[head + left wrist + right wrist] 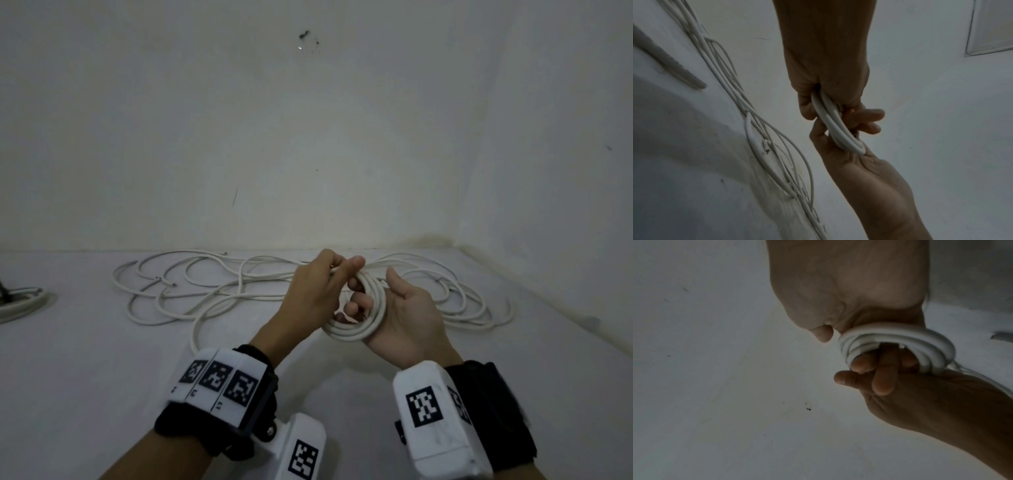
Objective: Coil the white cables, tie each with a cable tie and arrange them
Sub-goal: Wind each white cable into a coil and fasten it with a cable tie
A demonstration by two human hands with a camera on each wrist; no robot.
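A small coil of white cable (356, 329) is wound round the fingers of my right hand (370, 294), which lies palm up with its fingers curled through the loops. My left hand (342, 270) reaches in from the left and grips the cable at the top of the coil. In the right wrist view the coil (900, 337) wraps the right hand (853, 352) and fingertips poke through it. In the left wrist view the left hand (838, 113) clasps the coil (840, 134). The rest of the cable (239, 291) sprawls in loose loops on the white table behind both hands.
More loose loops (479, 301) run to the right, near the wall corner. Another bundled white cable (20, 305) lies at the table's left edge. The white wall (308, 137) rises directly behind the loops. The white table surface (102, 359) reaches to the front.
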